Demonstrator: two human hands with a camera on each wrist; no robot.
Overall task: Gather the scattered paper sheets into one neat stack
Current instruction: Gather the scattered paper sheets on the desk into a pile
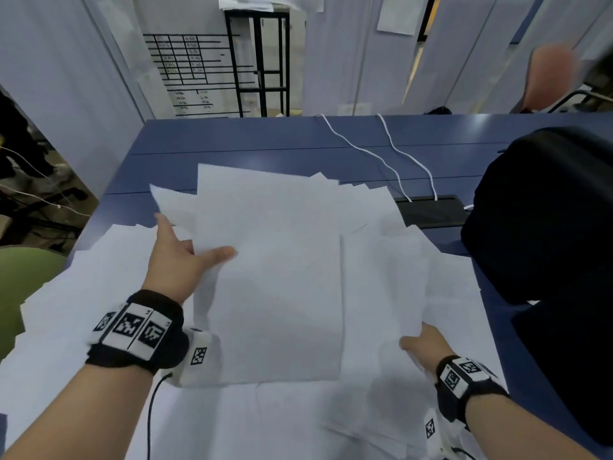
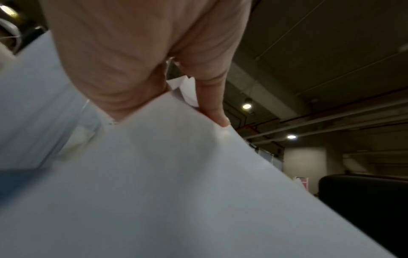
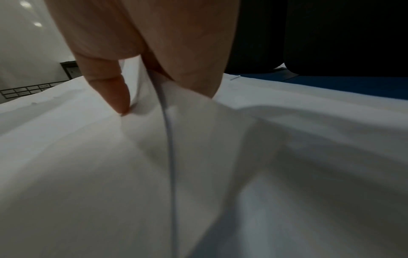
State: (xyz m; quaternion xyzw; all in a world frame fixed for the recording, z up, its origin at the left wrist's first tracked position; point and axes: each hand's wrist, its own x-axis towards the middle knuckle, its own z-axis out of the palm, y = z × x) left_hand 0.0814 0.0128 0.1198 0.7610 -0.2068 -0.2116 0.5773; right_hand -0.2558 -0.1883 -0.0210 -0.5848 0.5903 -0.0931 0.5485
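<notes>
Both wrists are hovering over loose paper sheets (image 1: 282, 293) covering the blue table (image 1: 265, 141); left hand (image 1: 175, 257) is pinching several sheets, right hand (image 1: 426, 343) is pinching others.

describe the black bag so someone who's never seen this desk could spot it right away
Start at the blue table, spread with loose white paper sheets. Follow its right-hand edge, past the two white cables that run into a dark slot in the tabletop. The black bag sits there: a big, rounded, dark bulk, the only black object among flat white paper.
</notes>
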